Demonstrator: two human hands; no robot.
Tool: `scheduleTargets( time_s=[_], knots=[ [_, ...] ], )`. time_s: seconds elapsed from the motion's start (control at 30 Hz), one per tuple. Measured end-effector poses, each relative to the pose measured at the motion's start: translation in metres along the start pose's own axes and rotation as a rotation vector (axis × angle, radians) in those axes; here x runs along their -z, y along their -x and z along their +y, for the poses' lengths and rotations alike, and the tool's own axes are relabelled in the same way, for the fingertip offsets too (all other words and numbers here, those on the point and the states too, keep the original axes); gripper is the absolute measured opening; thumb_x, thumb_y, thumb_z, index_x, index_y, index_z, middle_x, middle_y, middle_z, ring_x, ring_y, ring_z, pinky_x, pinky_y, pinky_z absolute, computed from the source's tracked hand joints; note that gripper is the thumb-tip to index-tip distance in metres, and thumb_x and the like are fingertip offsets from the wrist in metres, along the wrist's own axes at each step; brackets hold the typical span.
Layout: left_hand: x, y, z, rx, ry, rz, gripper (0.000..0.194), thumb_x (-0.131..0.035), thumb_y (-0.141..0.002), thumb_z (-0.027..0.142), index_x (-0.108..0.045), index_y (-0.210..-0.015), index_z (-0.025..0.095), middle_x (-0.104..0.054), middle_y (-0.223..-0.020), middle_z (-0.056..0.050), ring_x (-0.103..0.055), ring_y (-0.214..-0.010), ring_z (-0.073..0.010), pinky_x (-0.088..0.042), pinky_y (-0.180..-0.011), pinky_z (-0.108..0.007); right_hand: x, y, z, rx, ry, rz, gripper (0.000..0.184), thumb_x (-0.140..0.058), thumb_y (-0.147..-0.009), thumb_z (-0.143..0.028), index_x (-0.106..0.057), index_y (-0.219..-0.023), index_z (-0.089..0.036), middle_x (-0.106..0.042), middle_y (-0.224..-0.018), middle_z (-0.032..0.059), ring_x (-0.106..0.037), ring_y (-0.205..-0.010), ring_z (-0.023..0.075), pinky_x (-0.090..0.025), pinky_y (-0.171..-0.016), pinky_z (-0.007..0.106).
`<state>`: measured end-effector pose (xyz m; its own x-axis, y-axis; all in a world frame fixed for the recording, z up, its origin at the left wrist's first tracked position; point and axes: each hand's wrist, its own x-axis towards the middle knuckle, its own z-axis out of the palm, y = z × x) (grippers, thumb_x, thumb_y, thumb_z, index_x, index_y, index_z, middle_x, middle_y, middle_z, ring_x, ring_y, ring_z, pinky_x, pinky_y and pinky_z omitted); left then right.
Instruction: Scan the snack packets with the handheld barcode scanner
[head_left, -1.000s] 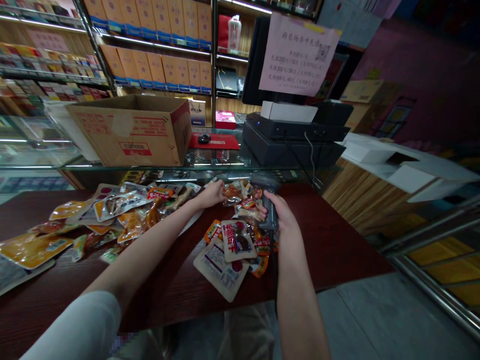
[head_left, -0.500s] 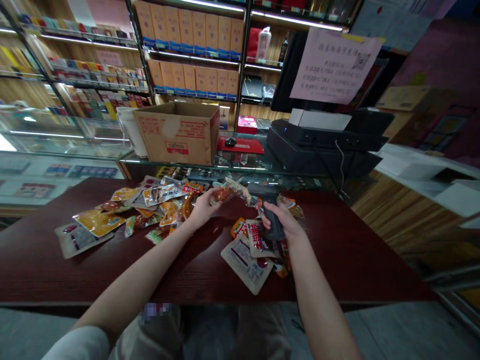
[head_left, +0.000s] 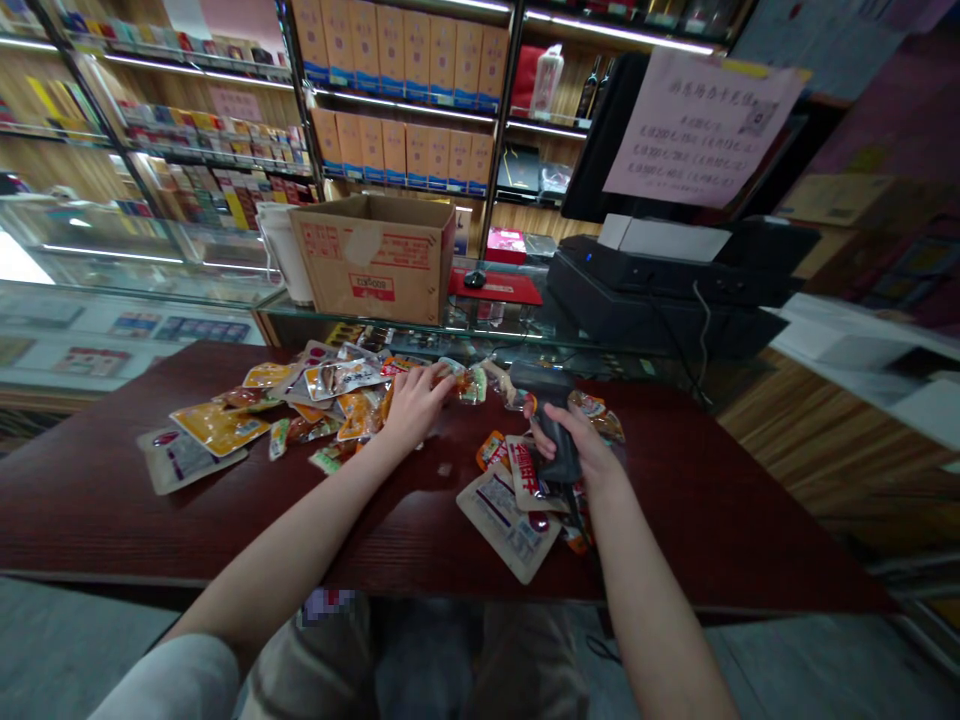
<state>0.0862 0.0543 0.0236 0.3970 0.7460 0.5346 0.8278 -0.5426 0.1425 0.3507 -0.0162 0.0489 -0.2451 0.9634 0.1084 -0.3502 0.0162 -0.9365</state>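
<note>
My right hand (head_left: 583, 440) is wrapped around the handle of a black barcode scanner (head_left: 541, 382), its head pointing toward the back left. My left hand (head_left: 417, 402) lies palm down with fingers stretched out over the right end of a snack pile. Its fingertips touch or hover over a clear snack packet (head_left: 472, 385); contact is hard to make out. A clear packet with a pale piece of food (head_left: 499, 380) lies between the hands. Below the scanner are a red-and-white packet (head_left: 523, 470) and a grey pouch (head_left: 504, 520).
On the left of the dark wooden table (head_left: 360, 545) spread several packets, including a yellow pouch (head_left: 221, 428). Behind, a glass counter holds an open cardboard box (head_left: 375, 265), a white jug (head_left: 286, 255), a mouse (head_left: 474, 279) and a monitor (head_left: 600, 140). The scanner's cable hangs down.
My left hand has let go of the reddish snack packet and turned palm down, moving slightly left over the pile. The scanner stays in my right hand. The whole view has shifted slightly.
</note>
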Motion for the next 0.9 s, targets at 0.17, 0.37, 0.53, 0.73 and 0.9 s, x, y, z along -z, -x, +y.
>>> scheduleTargets(
  time_s=[0.17, 0.37, 0.53, 0.73, 0.9],
  knots=[
    [0.005, 0.0, -0.001, 0.013, -0.077, -0.025, 0.038, -0.046, -0.095, 0.025, -0.06, -0.129, 0.034, -0.057, -0.141, -0.008, -0.042, -0.126, -0.0336, -0.032, -0.101, -0.054, -0.001, -0.001, 0.003, -0.065, 0.045, -0.035, 0.027, -0.071, -0.081, -0.034, -0.06, -0.099, -0.017, -0.067, -0.089, 0.0032, -0.045, -0.042, 0.0046, -0.037, -0.037, 0.02],
    [0.004, 0.003, -0.012, -0.003, -0.1, 0.028, 0.039, -0.046, -0.096, 0.026, -0.06, -0.131, 0.035, -0.058, -0.135, -0.012, -0.042, -0.128, -0.0339, -0.029, -0.103, -0.056, -0.007, -0.002, 0.003, -0.123, 0.07, -0.007, 0.031, -0.075, -0.076, -0.037, -0.058, -0.092, -0.018, -0.069, -0.088, 0.0037, -0.046, -0.04, 0.0047, -0.038, -0.035, 0.02],
    [0.003, 0.004, -0.019, -0.025, -0.034, 0.02, 0.039, -0.048, -0.094, 0.023, -0.063, -0.128, 0.037, -0.059, -0.135, -0.011, -0.043, -0.129, -0.0339, -0.027, -0.105, -0.057, -0.012, 0.0, 0.0, -0.139, 0.072, -0.029, 0.032, -0.075, -0.076, -0.038, -0.059, -0.095, -0.018, -0.071, -0.092, 0.0054, -0.045, -0.04, 0.0041, -0.038, -0.035, 0.019],
    [0.002, 0.005, -0.023, -0.059, -0.002, 0.042, 0.035, -0.047, -0.096, 0.024, -0.066, -0.123, 0.036, -0.06, -0.135, -0.01, -0.045, -0.129, -0.0323, -0.027, -0.104, -0.055, -0.012, 0.0, 0.001, -0.159, 0.06, -0.034, 0.032, -0.077, -0.076, -0.036, -0.06, -0.096, -0.017, -0.066, -0.086, 0.0011, -0.044, -0.041, 0.0035, -0.038, -0.035, 0.019],
    [-0.001, 0.006, -0.025, -0.054, 0.002, 0.068, 0.032, -0.051, -0.094, 0.024, -0.067, -0.119, 0.036, -0.061, -0.134, -0.01, -0.047, -0.129, -0.0319, -0.027, -0.104, -0.055, -0.012, 0.0, 0.001, -0.171, 0.033, -0.056, 0.031, -0.077, -0.075, -0.035, -0.059, -0.095, -0.018, -0.061, -0.081, -0.0022, -0.043, -0.04, 0.0031, -0.037, -0.034, 0.018]
  ],
)
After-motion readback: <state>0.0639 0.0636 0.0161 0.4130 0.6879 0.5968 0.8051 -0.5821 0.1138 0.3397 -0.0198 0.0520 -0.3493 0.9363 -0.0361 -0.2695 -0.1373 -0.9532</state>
